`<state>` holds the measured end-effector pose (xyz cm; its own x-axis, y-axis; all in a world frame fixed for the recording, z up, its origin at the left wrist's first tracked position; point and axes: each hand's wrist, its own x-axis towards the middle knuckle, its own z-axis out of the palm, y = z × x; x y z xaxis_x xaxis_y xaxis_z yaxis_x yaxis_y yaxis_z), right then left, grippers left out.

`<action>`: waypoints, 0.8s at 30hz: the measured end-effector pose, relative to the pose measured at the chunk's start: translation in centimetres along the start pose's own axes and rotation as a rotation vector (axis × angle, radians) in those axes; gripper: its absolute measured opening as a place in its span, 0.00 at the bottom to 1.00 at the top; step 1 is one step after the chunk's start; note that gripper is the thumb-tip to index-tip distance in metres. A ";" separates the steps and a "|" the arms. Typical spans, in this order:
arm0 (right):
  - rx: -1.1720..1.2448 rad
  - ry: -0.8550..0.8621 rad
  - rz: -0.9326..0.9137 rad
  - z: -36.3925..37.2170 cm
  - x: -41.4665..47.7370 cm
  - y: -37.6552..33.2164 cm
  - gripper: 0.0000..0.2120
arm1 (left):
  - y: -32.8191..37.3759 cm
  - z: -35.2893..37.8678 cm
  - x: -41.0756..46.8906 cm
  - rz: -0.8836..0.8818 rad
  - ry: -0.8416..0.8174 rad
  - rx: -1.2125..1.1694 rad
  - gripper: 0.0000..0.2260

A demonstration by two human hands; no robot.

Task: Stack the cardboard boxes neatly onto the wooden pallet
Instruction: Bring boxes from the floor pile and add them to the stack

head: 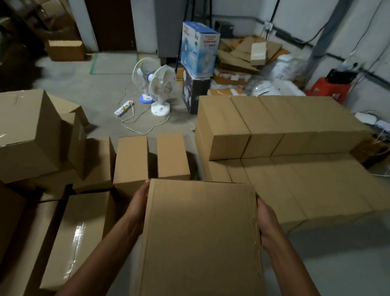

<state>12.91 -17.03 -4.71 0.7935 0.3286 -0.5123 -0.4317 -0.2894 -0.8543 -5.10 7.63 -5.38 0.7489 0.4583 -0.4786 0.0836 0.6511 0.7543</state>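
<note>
Flat-palmed, my left hand [138,203] and right hand [264,220] clamp the box [199,237], long axis pointing away from me, stacked boxes [279,129] ahead-right, open floor [341,255] beside it.

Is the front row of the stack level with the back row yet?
No, the back row stands one tier higher than the front row, which shows only a lower layer of box tops.

Plain brown held box [200,239]: closed, broad face up, front centre, pressed between left hand [139,203] and right hand [265,220] flat on its sides. Right: stacked boxes, upper row [280,124] tight side by side on wider lower tier [299,186], edges aligned. Left: loose pile, large tilted box [22,131] on top, two narrow boxes [131,160] upright, taped boxes [78,236] nearest.
</note>
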 end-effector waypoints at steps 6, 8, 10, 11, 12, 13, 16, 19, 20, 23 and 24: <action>0.103 -0.018 -0.037 -9.3 -3.4 1.5 0.21 | -4.7 8.8 -3.3 -0.063 0.019 0.005 0.15; 0.132 -0.042 -0.055 -11.9 -4.0 1.7 0.21 | -5.9 10.9 -4.5 -0.119 -0.030 -0.073 0.19; 0.150 -0.044 -0.068 -14.2 -4.3 1.9 0.23 | -7.0 12.6 -5.0 -0.131 -0.072 -0.092 0.18; 0.147 -0.046 -0.074 -15.2 -4.5 1.9 0.23 | -7.4 13.4 -5.2 -0.133 -0.104 -0.089 0.15; 0.146 -0.050 -0.076 -16.2 -4.5 2.0 0.22 | -7.6 14.2 -5.4 -0.134 -0.130 -0.083 0.12; 0.145 -0.052 -0.078 -17.0 -4.6 2.0 0.22 | -7.8 15.0 -5.6 -0.131 -0.149 -0.072 0.10; 0.185 -0.028 -0.033 -19.4 -3.4 2.3 0.26 | -8.4 16.8 -5.1 -0.144 -0.108 -0.031 0.09; 0.238 -0.045 0.033 -21.1 -1.5 1.5 0.36 | -9.0 18.5 -3.8 -0.133 -0.082 0.050 0.06; 0.243 -0.049 0.066 -21.6 -0.3 1.3 0.39 | -9.2 19.3 -3.3 -0.130 -0.071 0.061 0.06; 0.221 -0.138 0.153 -22.5 2.4 0.0 0.31 | -9.7 21.2 -1.3 -0.130 -0.025 0.031 0.12; 0.152 -0.151 0.214 -22.6 3.4 -0.4 0.30 | -9.7 21.6 -0.4 -0.134 -0.004 0.024 0.14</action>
<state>25.46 -36.16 -4.09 0.6095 0.4081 -0.6797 -0.6506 -0.2323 -0.7230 7.99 -11.96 -2.73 0.7330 0.3656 -0.5737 0.1983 0.6919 0.6943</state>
